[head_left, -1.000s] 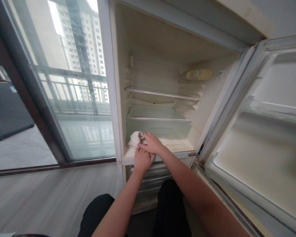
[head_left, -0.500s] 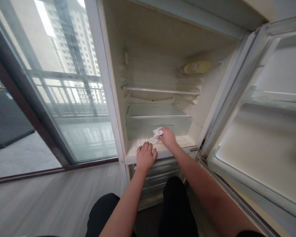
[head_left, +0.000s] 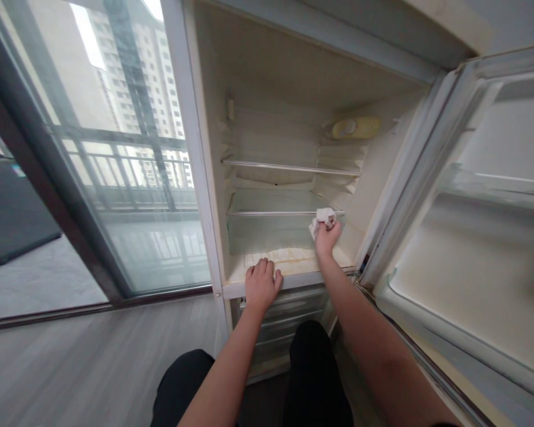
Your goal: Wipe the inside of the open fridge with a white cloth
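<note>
A crumpled white cloth (head_left: 324, 217), or perhaps a wad of tissue, is gripped in my right hand (head_left: 326, 238). That hand is inside the open fridge (head_left: 190, 148), at the right end of the clear drawer (head_left: 271, 233), near the front edge of the glass shelf (head_left: 271, 201) above it. Darker marks show on the wad. My left hand (head_left: 263, 282) rests with its fingers laid over the front lip of the fridge floor (head_left: 293, 258), thumb apart, holding nothing. Yellowish stains run along that floor.
The fridge door (head_left: 485, 237) stands swung out on the right, with door shelves. Higher inside are another glass shelf (head_left: 289, 166) and a yellowish lamp cover (head_left: 355, 127). Freezer drawers (head_left: 285, 323) lie below, between my knees. A sliding glass door (head_left: 115, 148) is at the left.
My right hand has moved right and upward with the wad, from the drawer's lower middle to its upper right end. My left hand has stayed on the lip.
</note>
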Demonstrator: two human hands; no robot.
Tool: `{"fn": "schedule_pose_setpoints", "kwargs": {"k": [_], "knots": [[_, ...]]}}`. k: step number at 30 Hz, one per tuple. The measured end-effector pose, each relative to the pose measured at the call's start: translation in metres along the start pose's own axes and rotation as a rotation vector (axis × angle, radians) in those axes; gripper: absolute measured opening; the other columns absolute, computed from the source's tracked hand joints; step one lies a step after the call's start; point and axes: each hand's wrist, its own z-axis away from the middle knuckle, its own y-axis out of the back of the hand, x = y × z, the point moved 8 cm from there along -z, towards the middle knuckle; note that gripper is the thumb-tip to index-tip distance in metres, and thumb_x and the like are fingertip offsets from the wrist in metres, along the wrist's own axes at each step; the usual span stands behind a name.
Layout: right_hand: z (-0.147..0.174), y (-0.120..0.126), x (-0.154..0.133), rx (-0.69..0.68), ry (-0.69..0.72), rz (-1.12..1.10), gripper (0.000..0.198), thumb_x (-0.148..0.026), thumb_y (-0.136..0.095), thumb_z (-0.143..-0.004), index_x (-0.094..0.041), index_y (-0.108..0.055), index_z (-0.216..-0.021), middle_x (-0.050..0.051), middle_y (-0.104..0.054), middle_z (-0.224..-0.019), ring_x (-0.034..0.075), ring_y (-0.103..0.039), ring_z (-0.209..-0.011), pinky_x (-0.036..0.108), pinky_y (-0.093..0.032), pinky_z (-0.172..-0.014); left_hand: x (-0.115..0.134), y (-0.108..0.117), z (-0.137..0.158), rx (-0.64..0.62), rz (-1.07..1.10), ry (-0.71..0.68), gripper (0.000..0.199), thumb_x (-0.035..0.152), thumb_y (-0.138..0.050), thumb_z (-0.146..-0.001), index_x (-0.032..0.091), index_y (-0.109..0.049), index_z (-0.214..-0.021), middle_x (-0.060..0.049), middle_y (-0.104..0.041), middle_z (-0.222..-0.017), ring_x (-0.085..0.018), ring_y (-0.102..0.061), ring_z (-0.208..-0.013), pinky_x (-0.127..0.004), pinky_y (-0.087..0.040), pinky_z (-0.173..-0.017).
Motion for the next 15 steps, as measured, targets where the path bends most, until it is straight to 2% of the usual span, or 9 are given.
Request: {"fn": "schedule_pose_setpoints", "kwargs": {"k": [3,4,6,8,10,12,15], "knots": [[0.009,-0.004,-0.023,0.101,-0.183,-0.296,0.038,-0.026,-0.040,-0.097,-0.010,-0.054,-0.128,0.019,-0.054,-0.121,0.023,-0.056,-0.113,0.034,-0.048,-0.096,0.000,0.001,-0.001,0.003,-0.014,0.004,0.034,0.035,-0.042,-0.098,0.015,-0.064,-0.115,-0.016,-0.067,-0.126,-0.028,-0.063,-0.112,-0.043,-0.041,-0.097],[0.013,-0.010,-0.041,0.080,-0.137,-0.415,0.035,-0.025,-0.045,-0.095,-0.011,-0.055,-0.124,0.017,-0.055,-0.121,0.022,-0.056,-0.112,0.031,-0.047,-0.096,0.000,0.002,-0.002,0.003,-0.018,0.000,0.035,0.035,-0.042,-0.098,0.015,-0.064,-0.115,-0.016,-0.067,-0.126,-0.028,-0.063,-0.111,-0.042,-0.041,-0.097],[0.022,-0.025,-0.092,-0.075,0.083,-0.550,0.027,-0.024,-0.054,-0.090,-0.015,-0.060,-0.115,0.012,-0.058,-0.115,0.020,-0.057,-0.108,0.028,-0.046,-0.096,0.000,0.002,-0.002,-0.009,-0.025,-0.004,0.035,0.035,-0.041,-0.098,0.014,-0.065,-0.113,-0.015,-0.068,-0.122,-0.028,-0.063,-0.108,-0.042,-0.042,-0.095],[0.038,-0.043,-0.145,-0.289,0.323,-0.575,0.022,-0.022,-0.058,-0.088,-0.018,-0.062,-0.109,0.007,-0.060,-0.111,0.018,-0.059,-0.102,0.027,-0.046,-0.094,-0.001,-0.001,0.001,-0.050,-0.034,0.002,0.034,0.034,-0.043,-0.097,0.014,-0.067,-0.109,-0.015,-0.070,-0.113,-0.029,-0.063,-0.104,-0.043,-0.043,-0.093],[0.058,-0.060,-0.184,-0.484,0.491,-0.526,0.022,-0.023,-0.062,-0.086,-0.019,-0.064,-0.107,0.006,-0.062,-0.106,0.018,-0.060,-0.097,0.027,-0.046,-0.091,-0.002,-0.008,0.008,-0.105,-0.044,0.014,0.031,0.032,-0.048,-0.093,0.014,-0.070,-0.106,-0.016,-0.071,-0.105,-0.032,-0.062,-0.104,-0.045,-0.043,-0.093],[0.077,-0.075,-0.205,-0.624,0.561,-0.455,0.022,-0.027,-0.063,-0.086,-0.018,-0.065,-0.106,0.006,-0.064,-0.100,0.020,-0.061,-0.093,0.028,-0.047,-0.086,-0.001,-0.014,0.018,-0.137,-0.051,0.007,0.032,0.029,-0.052,-0.090,0.013,-0.071,-0.110,-0.017,-0.071,-0.108,-0.035,-0.060,-0.111,-0.049,-0.041,-0.098],[0.100,-0.088,-0.209,-0.718,0.603,-0.354,0.025,-0.033,-0.065,-0.086,-0.018,-0.065,-0.106,0.008,-0.065,-0.099,0.023,-0.061,-0.095,0.030,-0.047,-0.085,0.002,-0.020,0.033,-0.135,-0.051,-0.012,0.044,0.028,-0.053,-0.088,0.014,-0.066,-0.128,-0.018,-0.068,-0.127,-0.038,-0.055,-0.123,-0.053,-0.035,-0.109]]}}
